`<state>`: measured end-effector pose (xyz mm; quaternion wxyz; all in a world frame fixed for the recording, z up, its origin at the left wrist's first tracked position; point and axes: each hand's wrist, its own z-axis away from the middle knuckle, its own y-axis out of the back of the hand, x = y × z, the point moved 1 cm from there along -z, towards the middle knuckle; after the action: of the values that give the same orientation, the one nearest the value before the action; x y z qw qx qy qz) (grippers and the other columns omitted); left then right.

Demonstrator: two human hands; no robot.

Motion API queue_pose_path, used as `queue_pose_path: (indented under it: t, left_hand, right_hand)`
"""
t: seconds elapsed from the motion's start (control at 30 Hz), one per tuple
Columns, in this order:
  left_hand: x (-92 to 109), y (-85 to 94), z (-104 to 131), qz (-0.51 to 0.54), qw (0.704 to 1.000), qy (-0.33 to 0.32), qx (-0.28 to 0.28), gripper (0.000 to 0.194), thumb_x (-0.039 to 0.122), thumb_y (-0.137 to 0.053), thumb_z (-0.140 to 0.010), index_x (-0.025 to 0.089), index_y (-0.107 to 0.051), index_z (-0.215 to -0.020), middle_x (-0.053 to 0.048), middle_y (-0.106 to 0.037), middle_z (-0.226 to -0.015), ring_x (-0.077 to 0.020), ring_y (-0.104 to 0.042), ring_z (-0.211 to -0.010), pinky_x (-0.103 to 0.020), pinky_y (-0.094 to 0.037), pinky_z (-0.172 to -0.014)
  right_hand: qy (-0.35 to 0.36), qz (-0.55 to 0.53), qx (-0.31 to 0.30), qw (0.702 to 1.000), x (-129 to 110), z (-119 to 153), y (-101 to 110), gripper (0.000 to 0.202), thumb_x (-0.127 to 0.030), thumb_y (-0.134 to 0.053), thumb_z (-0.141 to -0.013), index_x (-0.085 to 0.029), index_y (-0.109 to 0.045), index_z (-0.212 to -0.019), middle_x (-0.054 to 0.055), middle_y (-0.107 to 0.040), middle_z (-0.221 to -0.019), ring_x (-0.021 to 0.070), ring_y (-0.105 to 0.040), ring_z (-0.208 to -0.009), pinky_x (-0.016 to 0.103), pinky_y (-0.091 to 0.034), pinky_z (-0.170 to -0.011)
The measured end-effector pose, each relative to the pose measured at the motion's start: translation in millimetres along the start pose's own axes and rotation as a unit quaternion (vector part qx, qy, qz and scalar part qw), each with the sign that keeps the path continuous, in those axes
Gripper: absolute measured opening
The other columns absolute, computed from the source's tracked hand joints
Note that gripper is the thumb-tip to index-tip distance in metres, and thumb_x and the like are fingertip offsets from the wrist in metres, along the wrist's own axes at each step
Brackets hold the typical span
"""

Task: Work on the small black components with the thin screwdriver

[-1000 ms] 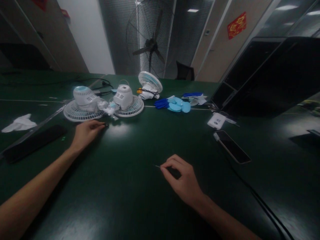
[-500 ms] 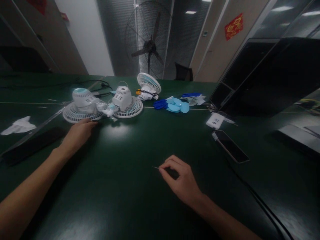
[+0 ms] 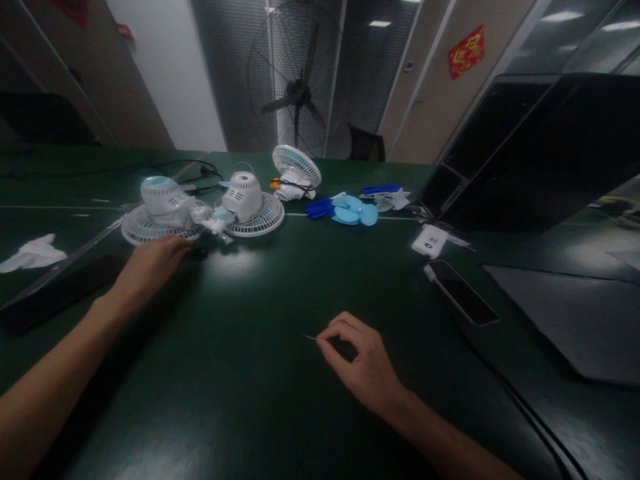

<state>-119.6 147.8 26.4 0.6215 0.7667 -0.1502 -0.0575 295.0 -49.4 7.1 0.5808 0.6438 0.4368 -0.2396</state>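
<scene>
My left hand (image 3: 156,261) is palm down at the front edge of the leftmost small white fan (image 3: 163,207), fingers close together and their tips partly hidden. A small dark object (image 3: 200,253) lies just past the fingertips; what it is I cannot make out. My right hand (image 3: 357,353) is closed in a pinch over the table, thumb against forefinger. From that pinch a thin metal rod (image 3: 310,338) points left; its other end is hidden by the fingers. A second white fan (image 3: 245,200) lies face down beside the first.
Behind stands a third small fan (image 3: 296,173). Blue fan blades (image 3: 355,210) and blue gloves (image 3: 320,208) lie right of it. A phone (image 3: 463,293), a white box (image 3: 430,241), a grey flat panel (image 3: 570,320) and a monitor (image 3: 540,153) occupy the right; a white cloth (image 3: 33,255) the far left.
My left hand has shifted slightly left, and the dark object now shows beyond its fingers. At the right, the grey panel now lies lower and flatter. My right hand is nearly still.
</scene>
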Motion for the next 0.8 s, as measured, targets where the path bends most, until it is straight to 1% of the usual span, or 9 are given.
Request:
queue_pose_path:
  t: [0.07,0.17,0.23,0.33,0.53,0.63,0.8]
  left_hand:
    - [1.2,-0.7,1.5,0.004,1.0,-0.002,0.028,0.042,0.036,-0.044,-0.104,0.011,-0.071,-0.125,-0.012,-0.069,-0.128,-0.0282,-0.068,-0.107,-0.035,-0.051,-0.095]
    - [2.2,-7.5,3.4,0.014,0.999,0.013,0.041,0.046,0.04,-0.042,-0.106,0.012,-0.068,-0.133,-0.011,-0.07,-0.132,-0.0293,-0.068,-0.112,-0.036,-0.05,-0.098]
    - [3.1,-13.8,4.6,0.012,0.999,0.024,0.036,0.048,0.04,-0.042,-0.106,0.012,-0.067,-0.136,-0.011,-0.07,-0.133,-0.0301,-0.069,-0.114,-0.037,-0.05,-0.099]
    - [6.5,-20.3,6.1,0.015,1.0,0.015,0.022,0.047,0.041,-0.042,-0.106,0.014,-0.068,-0.134,-0.01,-0.069,-0.137,-0.0297,-0.067,-0.119,-0.037,-0.048,-0.104]
    - [14.8,-17.8,7.4,0.045,0.999,0.004,0.001,0.049,0.043,-0.04,-0.107,0.012,-0.066,-0.135,-0.009,-0.064,-0.143,-0.0285,-0.064,-0.125,-0.037,-0.047,-0.11]
    - [13.7,-18.0,8.0,0.041,0.999,-0.003,-0.009,0.049,0.04,-0.04,-0.106,0.011,-0.065,-0.137,-0.011,-0.062,-0.145,-0.0293,-0.062,-0.127,-0.039,-0.046,-0.112]
    - [6.8,-23.8,8.0,0.041,0.999,-0.017,-0.022,0.05,0.036,-0.046,-0.102,0.009,-0.062,-0.142,-0.015,-0.059,-0.15,-0.0301,-0.059,-0.132,-0.041,-0.042,-0.116]
  right_hand:
    - [0.001,0.002,0.002,1.0,0.0,-0.6,0.2,0.01,-0.017,-0.065,-0.099,-0.022,-0.073,-0.095,0.003,-0.068,-0.096,0.0175,-0.067,-0.083,0.029,-0.054,-0.071]
    - [0.004,0.005,0.009,1.0,-0.2,-1.7,0.4,0.01,-0.018,-0.065,-0.098,-0.022,-0.074,-0.094,0.003,-0.068,-0.095,0.0177,-0.067,-0.082,0.03,-0.054,-0.07]
    - [0.007,0.007,0.012,1.0,-0.5,-1.9,0.4,0.011,-0.018,-0.065,-0.098,-0.022,-0.074,-0.093,0.003,-0.068,-0.093,0.018,-0.067,-0.082,0.03,-0.054,-0.071]
    - [0.008,0.004,0.01,1.0,-0.4,-1.1,0.0,0.011,-0.018,-0.064,-0.098,-0.022,-0.074,-0.093,0.004,-0.068,-0.093,0.0181,-0.067,-0.083,0.03,-0.054,-0.071]
    - [0.004,-0.004,0.004,1.0,0.5,0.3,-0.7,0.011,-0.017,-0.064,-0.098,-0.022,-0.073,-0.094,0.003,-0.068,-0.095,0.018,-0.066,-0.084,0.031,-0.054,-0.072]
    - [-0.001,-0.005,0.002,1.0,0.7,0.1,-0.3,0.011,-0.017,-0.065,-0.098,-0.022,-0.073,-0.094,0.003,-0.068,-0.095,0.0183,-0.066,-0.084,0.031,-0.053,-0.072]
    - [-0.006,0.0,-0.003,1.0,2.3,0.1,-0.7,0.01,-0.016,-0.065,-0.099,-0.022,-0.073,-0.095,0.003,-0.068,-0.096,0.0179,-0.066,-0.084,0.031,-0.052,-0.072]
